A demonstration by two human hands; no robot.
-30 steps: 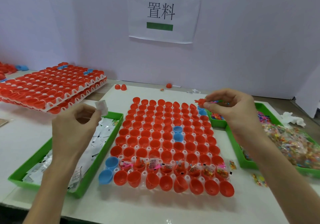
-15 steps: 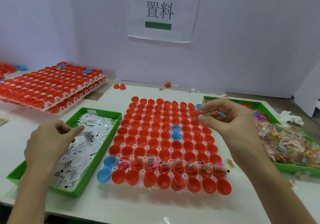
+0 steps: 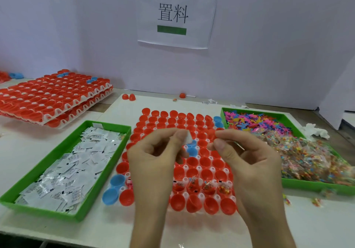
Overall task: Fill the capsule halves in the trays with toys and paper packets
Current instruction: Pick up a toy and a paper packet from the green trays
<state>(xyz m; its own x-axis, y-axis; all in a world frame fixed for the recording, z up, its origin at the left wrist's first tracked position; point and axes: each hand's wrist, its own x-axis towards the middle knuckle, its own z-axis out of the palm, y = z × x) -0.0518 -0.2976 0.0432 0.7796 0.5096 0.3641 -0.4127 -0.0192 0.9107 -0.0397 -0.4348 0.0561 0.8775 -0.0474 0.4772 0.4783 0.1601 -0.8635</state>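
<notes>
Sm. white packet (image 3: 189, 137) pinched in L hand (image 3: 153, 163).

Facing me, a paper sign (image 3: 176, 13) with a green bar hangs on the wall (image 3: 269, 46); crumpled white tissue (image 3: 315, 131) lies far right.

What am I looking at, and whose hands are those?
There is no machine here, just a person working. The camera sits on their head and looks down, so you see their own two hands. On the table lies a tray of red capsule halves, a few blue; one near row already holds little bagged toys. The green tray on the left holds white paper packets; the green tray on the right holds colourful toys. More capsule trays are stacked far left. The left hand pinches one paper packet above the capsules. The right hand pinches its fingers together too, but what is between them is too small to tell.
</notes>
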